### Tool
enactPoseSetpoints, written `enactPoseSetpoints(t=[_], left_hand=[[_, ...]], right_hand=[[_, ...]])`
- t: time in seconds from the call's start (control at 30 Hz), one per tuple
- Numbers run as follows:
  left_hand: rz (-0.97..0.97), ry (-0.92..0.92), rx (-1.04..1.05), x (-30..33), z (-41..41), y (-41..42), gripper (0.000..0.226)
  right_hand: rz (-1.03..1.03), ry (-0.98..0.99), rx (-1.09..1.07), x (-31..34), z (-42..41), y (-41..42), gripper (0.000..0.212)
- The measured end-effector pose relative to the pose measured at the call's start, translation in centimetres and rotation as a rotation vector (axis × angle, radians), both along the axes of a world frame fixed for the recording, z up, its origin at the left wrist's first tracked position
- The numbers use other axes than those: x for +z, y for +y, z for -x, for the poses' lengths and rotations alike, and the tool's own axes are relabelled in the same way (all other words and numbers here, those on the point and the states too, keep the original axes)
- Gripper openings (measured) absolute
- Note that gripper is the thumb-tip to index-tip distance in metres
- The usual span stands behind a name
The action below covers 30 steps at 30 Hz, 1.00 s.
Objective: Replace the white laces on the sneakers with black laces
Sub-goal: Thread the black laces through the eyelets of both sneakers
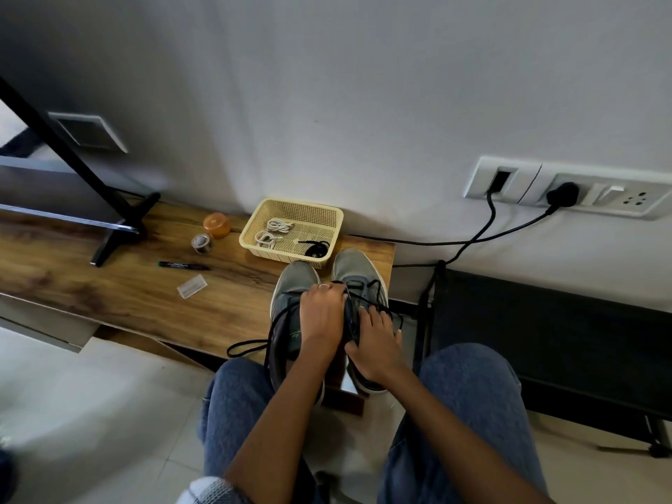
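A wooden counter (109,285) carries two grey sneakers (291,285) side by side at its near right end, a yellow basket (254,231) behind them holding white laces (271,231); left hand (322,314) and right hand (374,343) pinch a black lace (378,303) over the right shoe.

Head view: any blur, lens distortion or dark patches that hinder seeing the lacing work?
Head view: strong wide-angle bending at the edges, with the wall socket strip curving. Light is dim and soft, darker at top left. The left hand and right hand on the sneakers are slightly motion-soft, so the black lace is hard to follow near the fingers. The basket is reasonably clear.
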<state>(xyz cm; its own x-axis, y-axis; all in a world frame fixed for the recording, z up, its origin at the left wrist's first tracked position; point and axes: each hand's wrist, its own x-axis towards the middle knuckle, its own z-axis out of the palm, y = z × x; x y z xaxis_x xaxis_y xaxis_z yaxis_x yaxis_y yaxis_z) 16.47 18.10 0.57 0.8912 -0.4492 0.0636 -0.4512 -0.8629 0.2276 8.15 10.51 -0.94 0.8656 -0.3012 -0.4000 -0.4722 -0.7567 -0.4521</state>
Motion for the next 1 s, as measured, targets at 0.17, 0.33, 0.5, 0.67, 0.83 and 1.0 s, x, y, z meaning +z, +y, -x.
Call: enactPoseSetpoints(t=[0.17, 0.33, 0.5, 0.67, 0.83, 1.0], left_hand=[[-0.105, -0.006, 0.080, -0.5, -0.9, 0.0, 0.027], [-0.096, 0.005, 0.104, 0.0, -1.3, 0.1, 0.025], [-0.091, -0.038, 0.200, 1.3, -1.6, 1.7, 0.023], [0.024, -0.048, 0.421, 2.5, -2.3, 5.2, 0.021], [-0.028, -0.018, 0.340, 2.8, -1.5, 5.4, 0.033], [-0.092, -0.019, 0.019, 1.3, -0.6, 2.1, 0.033]], right_hand=[[0.098, -0.055, 0.008, -0.4, 0.1, 0.1, 0.066], [0.171, -0.079, 0.015, -0.5, 0.1, 0.3, 0.064], [0.165, -0.076, 0.002, -0.5, 0.1, 0.3, 0.060], [0.146, -0.061, 0.004, -0.5, 0.0, 0.0, 0.060], [0.136, -0.062, 0.013, -0.5, 0.0, 0.2, 0.061], [0.134, -0.075, 0.011, -0.5, 0.1, 0.3, 0.061]])
